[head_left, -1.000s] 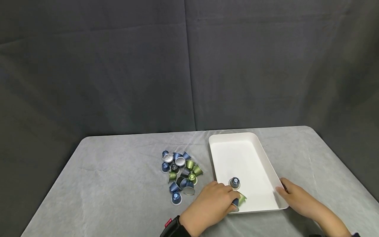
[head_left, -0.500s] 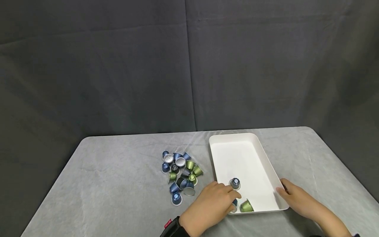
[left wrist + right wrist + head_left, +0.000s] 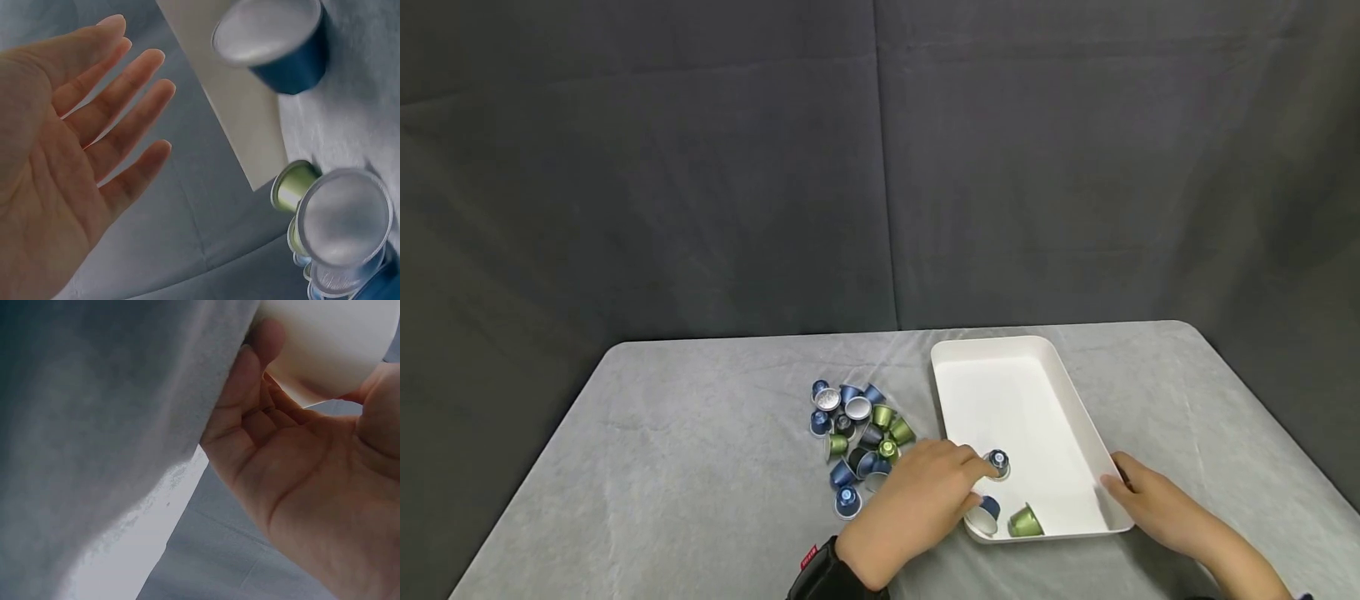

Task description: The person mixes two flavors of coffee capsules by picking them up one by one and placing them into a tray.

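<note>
My left hand (image 3: 927,493) hovers at the left edge of the white tray (image 3: 1011,392), its fingers extended and loosely spread in the left wrist view, holding nothing. Below its fingertips a blue coffee capsule (image 3: 991,505) lies tipped in the tray's near left corner, pale lid facing me. To its right a green capsule (image 3: 1025,522) lies on its side. Farther in, a dark blue capsule (image 3: 998,461) stands lid down, partly behind a fingertip. My right hand (image 3: 1157,500) grips the tray's right side near the front corner, thumb on the rim and fingers beneath, as the right wrist view shows.
Left of the tray, a heap of several blue, green and black capsules (image 3: 871,435) lies on the grey cloth-covered table (image 3: 700,467); my left hand and wrist hide part of its near side. A dark grey curtain (image 3: 737,183) hangs behind the table.
The green and blue capsules came out of my left hand into the tray's near left corner; the green one settled on its side. The left hand then drew back slightly left. The right hand stayed put.
</note>
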The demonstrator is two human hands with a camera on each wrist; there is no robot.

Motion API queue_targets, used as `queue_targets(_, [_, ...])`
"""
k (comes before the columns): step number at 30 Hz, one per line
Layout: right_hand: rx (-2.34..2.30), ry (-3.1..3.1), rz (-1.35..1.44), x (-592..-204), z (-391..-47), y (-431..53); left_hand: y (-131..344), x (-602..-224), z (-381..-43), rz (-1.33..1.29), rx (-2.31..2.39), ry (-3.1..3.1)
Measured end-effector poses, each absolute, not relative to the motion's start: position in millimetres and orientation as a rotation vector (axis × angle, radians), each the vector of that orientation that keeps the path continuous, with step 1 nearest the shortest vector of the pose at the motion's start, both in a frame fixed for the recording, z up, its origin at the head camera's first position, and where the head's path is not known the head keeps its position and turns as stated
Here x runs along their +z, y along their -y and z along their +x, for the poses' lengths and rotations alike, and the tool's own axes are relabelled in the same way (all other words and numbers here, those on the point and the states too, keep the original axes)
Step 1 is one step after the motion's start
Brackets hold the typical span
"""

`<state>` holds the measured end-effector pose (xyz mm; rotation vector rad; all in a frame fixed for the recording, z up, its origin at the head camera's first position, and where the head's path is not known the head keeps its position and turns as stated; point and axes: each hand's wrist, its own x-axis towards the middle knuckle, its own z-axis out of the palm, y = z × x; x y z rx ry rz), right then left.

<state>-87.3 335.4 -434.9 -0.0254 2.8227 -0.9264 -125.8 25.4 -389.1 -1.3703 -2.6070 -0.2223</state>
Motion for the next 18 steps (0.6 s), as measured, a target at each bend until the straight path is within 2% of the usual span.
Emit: queue_targets(18, [-0.935, -2.813, -0.018, -436, -88, -336, 5, -386, -148, -1.109, -0.26, 2.624])
